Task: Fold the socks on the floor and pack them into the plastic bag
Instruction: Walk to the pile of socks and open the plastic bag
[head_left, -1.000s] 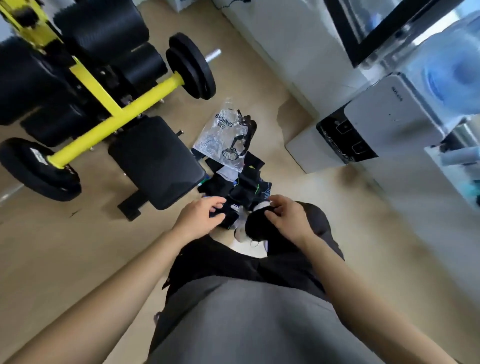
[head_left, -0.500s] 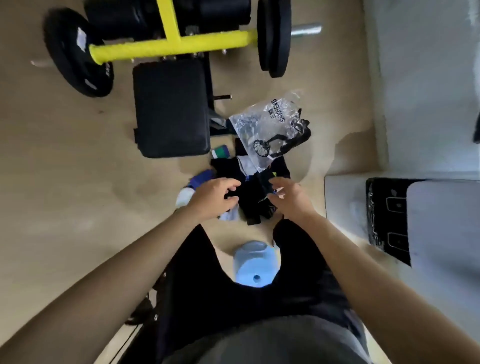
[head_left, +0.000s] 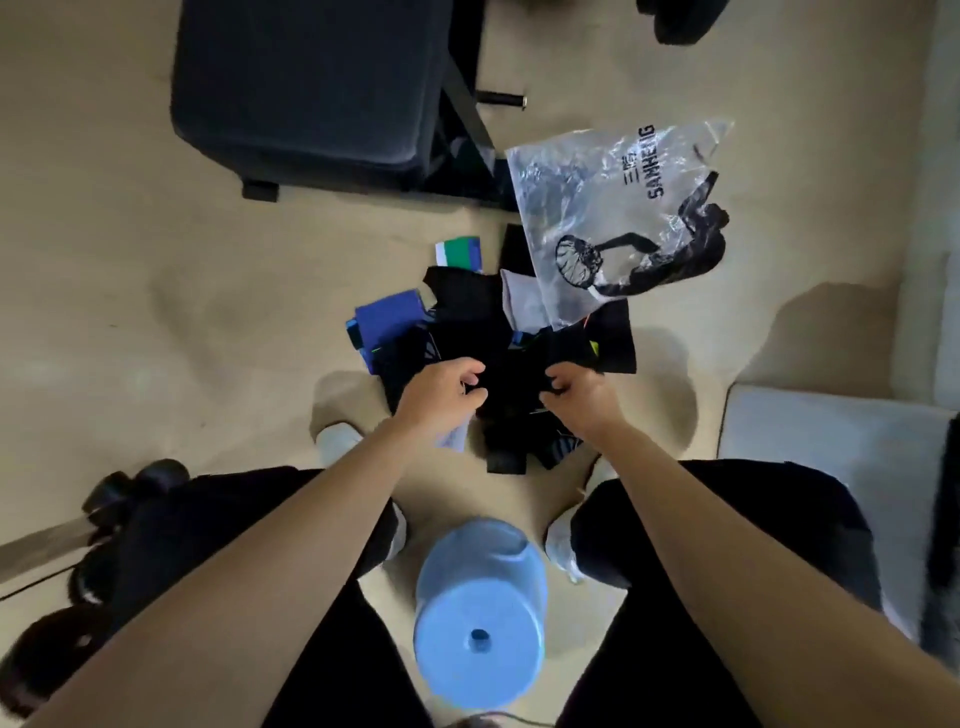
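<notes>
Compared with half a second ago, the yellow bar and the weight plates are gone from the top of the view, and the pile of socks (head_left: 467, 322) appears lower and nearer to the person. The fingers of both hands were looser then; now they are curled.

The left hand (head_left: 441, 400) and the right hand (head_left: 584, 400) each pinch one side of a soft black sock (head_left: 511, 387), which is stretched between them over the near part of the pile. The pile lies on the smooth beige floor (head_left: 208, 312). It is mostly dark knitted fabric, with a flat blue sock (head_left: 387, 322) at its left, a pale grey sock (head_left: 522, 304) in the middle and a striped green, white and blue sock (head_left: 460, 252) at the far edge.

The clear crinkled plastic bag with black print (head_left: 613, 218) lies beyond the hands, to the right, and its lower corner rests on the pile. A black padded bench (head_left: 311, 83) stands farther away. A round light blue plastic stool (head_left: 480, 613) is between the person's knees.
</notes>
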